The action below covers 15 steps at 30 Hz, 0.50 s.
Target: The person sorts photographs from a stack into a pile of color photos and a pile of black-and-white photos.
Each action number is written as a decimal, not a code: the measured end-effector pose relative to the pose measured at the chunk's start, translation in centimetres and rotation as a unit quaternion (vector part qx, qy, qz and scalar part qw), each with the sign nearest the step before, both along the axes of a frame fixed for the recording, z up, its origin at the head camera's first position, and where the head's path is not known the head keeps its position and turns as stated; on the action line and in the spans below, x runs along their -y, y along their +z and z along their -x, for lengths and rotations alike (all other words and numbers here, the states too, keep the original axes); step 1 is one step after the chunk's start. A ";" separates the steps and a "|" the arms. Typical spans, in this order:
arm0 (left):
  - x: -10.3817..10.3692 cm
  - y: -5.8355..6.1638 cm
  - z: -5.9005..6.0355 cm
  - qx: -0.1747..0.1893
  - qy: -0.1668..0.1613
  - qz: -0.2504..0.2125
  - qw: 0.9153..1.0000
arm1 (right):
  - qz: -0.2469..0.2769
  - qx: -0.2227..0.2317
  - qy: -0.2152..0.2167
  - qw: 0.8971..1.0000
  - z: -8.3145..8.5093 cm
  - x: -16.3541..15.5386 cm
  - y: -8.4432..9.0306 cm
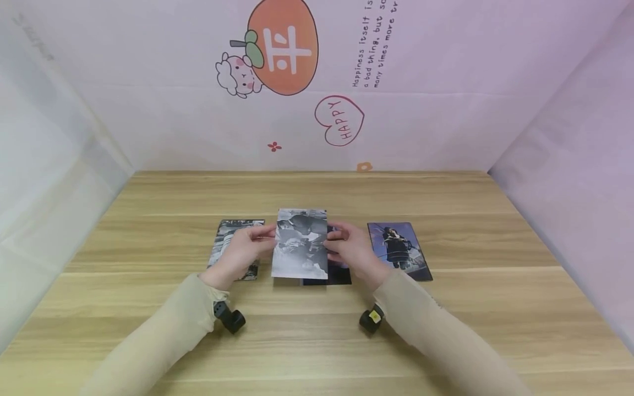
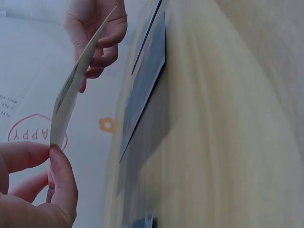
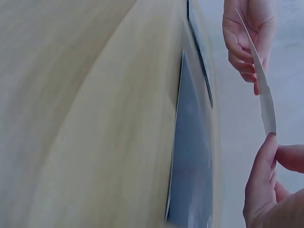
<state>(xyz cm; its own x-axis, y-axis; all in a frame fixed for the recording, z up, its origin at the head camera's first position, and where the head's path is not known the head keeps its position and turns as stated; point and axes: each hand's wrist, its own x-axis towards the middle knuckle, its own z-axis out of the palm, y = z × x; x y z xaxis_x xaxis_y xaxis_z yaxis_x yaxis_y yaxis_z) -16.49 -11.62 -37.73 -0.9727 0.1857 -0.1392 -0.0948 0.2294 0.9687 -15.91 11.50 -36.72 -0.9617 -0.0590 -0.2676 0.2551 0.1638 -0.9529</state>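
A black-and-white photo print (image 1: 299,247) is held up above the table. My left hand (image 1: 245,250) pinches its left edge between thumb and fingers, and my right hand (image 1: 353,247) grips the right edge. In the left wrist view the print (image 2: 71,95) appears nearly edge-on and slightly bent. Beneath it a dark print (image 1: 339,276) lies on the table, mostly covered from the head view. Another black-and-white print (image 1: 228,234) lies at left, partly behind my left hand. To the right rests a bluish picture (image 1: 396,250) with a dark figure.
The wood-grain table (image 1: 307,352) is enclosed by pale cloth walls at the back and both sides. The back cloth (image 1: 188,126) carries a cartoon fruit, lettering and a heart. Each wrist wears a small black camera.
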 end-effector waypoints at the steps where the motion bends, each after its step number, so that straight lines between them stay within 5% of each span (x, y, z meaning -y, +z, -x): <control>1: 0.4 0.1 0.0 0.001 -0.003 0.001 1.000 | 0.001 0.001 -0.002 1.000 0.0 0.3 0.0; 10: 3.4 0.6 -0.4 0.002 -0.015 -0.008 1.000 | 0.034 0.007 -0.001 0.999 0.6 3.6 0.1; 15: 5.7 0.8 -0.6 -0.005 -0.007 0.027 1.000 | 0.052 0.009 0.013 0.999 0.8 6.0 -0.2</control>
<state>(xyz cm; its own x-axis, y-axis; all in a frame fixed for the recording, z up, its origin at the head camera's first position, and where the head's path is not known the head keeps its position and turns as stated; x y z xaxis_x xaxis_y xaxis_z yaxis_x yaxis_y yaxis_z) -15.89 -17.29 -36.96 -0.9714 0.1925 -0.1389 -0.0807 0.2825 0.9559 -16.72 5.53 -36.89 -0.9544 -0.1131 -0.2764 0.2696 0.0715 -0.9603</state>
